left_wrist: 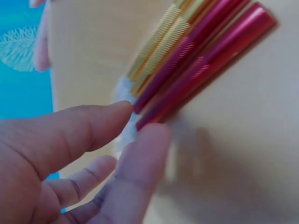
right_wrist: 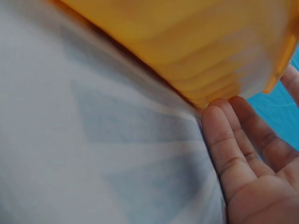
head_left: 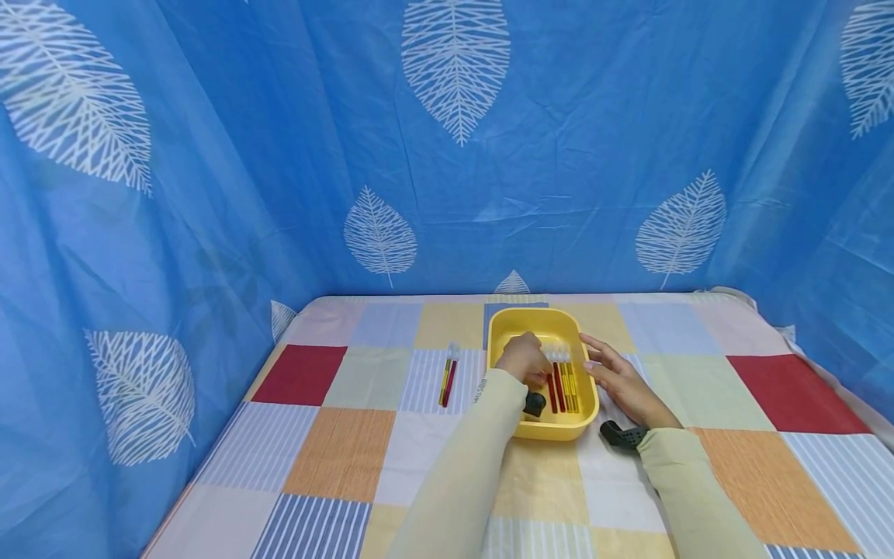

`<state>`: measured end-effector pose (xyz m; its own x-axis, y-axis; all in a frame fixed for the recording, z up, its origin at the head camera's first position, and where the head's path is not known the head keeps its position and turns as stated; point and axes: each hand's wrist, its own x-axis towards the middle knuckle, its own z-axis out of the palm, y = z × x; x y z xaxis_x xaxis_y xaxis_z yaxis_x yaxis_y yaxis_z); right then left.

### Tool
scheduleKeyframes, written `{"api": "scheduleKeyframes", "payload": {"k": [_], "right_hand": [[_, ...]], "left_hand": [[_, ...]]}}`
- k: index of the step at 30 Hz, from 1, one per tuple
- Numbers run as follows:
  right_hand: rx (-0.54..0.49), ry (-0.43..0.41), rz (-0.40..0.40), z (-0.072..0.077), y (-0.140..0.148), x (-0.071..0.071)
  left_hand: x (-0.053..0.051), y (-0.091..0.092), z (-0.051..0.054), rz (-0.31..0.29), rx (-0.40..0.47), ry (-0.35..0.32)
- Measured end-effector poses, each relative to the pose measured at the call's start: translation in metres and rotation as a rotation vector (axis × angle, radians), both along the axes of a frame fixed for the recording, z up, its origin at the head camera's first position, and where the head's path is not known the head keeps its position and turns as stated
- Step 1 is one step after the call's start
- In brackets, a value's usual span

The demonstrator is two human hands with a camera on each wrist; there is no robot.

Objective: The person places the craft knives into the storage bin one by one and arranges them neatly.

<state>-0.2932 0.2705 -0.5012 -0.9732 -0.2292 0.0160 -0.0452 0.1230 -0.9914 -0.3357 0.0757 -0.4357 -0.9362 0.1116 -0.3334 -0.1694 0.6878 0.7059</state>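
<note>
A yellow plastic basket (head_left: 552, 432) stands on the table with red and gold craft knives (head_left: 569, 388) side by side in it, their caps clear. Inside it, my left hand (head_left: 524, 359) pinches the outermost red craft knife (left_wrist: 205, 67) near its cap between thumb and index finger. That knife lies low along the basket floor; its cap is mostly hidden by the fingers. Along the basket's right side, my right hand (head_left: 624, 388) touches the wall with nearly straight fingers (right_wrist: 224, 135), gripping nothing.
One gold craft knife (head_left: 445, 382) and one red craft knife (head_left: 450, 383) lie together on the patchwork cloth (head_left: 349, 450), left of the basket. Blue curtains (head_left: 447, 171) with white leaf prints surround the table at the back and sides.
</note>
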Motion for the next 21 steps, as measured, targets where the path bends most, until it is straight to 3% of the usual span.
{"api": "scheduleKeyframes", "payload": {"k": [5,8,17,21], "right_hand": [[0.0,-0.007,0.002,0.0,0.0,0.0],[0.002,-0.004,0.005,0.0,0.0,0.0],[0.004,-0.006,0.011,0.0,0.0,0.001],[0.009,-0.007,0.01,0.001,0.0,0.0]], "left_hand": [[0.008,-0.005,0.014,-0.014,-0.009,0.028],[0.01,-0.008,0.02,-0.038,0.028,0.027],[0.004,-0.03,0.034,-0.209,0.089,0.061],[0.002,-0.042,0.041,-0.314,0.13,0.062]]}}
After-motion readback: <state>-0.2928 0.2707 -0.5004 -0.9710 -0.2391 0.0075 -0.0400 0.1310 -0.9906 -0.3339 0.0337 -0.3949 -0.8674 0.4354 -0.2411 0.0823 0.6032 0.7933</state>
